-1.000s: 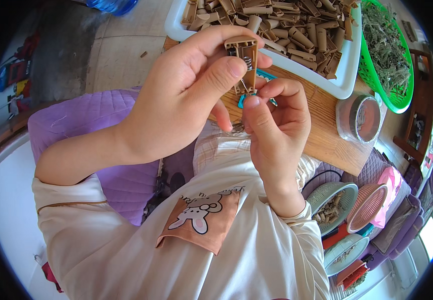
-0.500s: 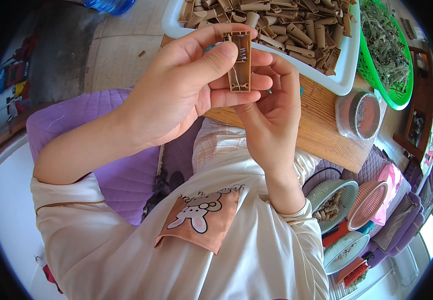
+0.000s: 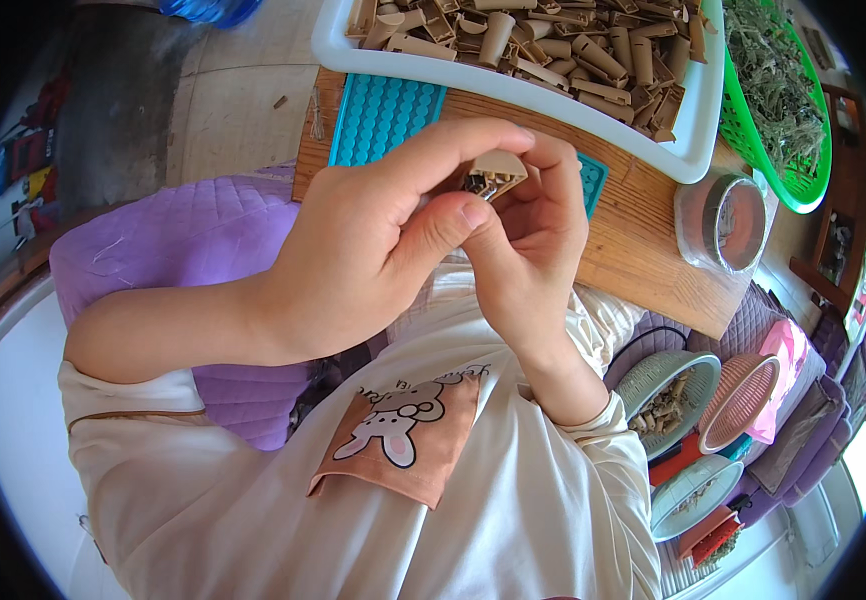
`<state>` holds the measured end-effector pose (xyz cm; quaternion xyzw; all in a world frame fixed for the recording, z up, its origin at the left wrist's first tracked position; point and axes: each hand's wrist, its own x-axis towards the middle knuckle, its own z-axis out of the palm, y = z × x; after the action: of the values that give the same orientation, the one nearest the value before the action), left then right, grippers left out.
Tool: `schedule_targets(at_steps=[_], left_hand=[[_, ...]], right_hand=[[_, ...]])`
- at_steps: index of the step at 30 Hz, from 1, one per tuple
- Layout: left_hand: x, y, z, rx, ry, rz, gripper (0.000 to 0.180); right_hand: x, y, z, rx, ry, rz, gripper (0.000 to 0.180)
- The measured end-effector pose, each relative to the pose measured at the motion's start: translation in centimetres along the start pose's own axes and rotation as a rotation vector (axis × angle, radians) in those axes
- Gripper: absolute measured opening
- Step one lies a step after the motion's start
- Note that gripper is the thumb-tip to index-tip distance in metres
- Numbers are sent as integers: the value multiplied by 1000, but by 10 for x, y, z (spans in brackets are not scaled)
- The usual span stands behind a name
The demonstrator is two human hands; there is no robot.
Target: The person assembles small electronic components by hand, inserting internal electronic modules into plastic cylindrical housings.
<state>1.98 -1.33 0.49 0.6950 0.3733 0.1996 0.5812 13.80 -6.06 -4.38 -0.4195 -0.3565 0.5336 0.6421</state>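
Thumb and fingers of the left hand [image 3: 353, 250] are curled nearly shut about a small brown case [image 3: 501, 170]; a blue-green mat [image 3: 383, 112] lies beyond, on the wooden table [image 3: 643, 265]. The case sits between both hands, mostly hidden, one end tipped up, perhaps so its inside shows. The right hand [image 3: 525, 270] cups its other side, probably to steady it. Further right, a white tub [image 3: 691, 160] of brown parts stands near, seemingly for easy reach, beside a green basket [image 3: 746, 128].
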Motion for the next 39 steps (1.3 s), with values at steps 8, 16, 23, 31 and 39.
schedule_targets(at_steps=[8, 16, 23, 31, 39], left_hand=[[4, -3, -1, -284, -131, -201, 38], [8, -1, 1, -555, -220, -515, 35], [10, -2, 1, -564, -286, -596, 33], [5, -2, 2, -598, -269, -555, 35], [5, -4, 2, -531, -238, -494, 31]], right_hand=[[-4, 3, -39, -121, -122, 24, 32], [13, 51, -145, -1310, 155, -210, 16], [15, 63, -151, -1513, 36, -355, 11], [-11, 15, -80, -832, 279, -369, 14], [-21, 4, -27, -769, 111, -495, 21]])
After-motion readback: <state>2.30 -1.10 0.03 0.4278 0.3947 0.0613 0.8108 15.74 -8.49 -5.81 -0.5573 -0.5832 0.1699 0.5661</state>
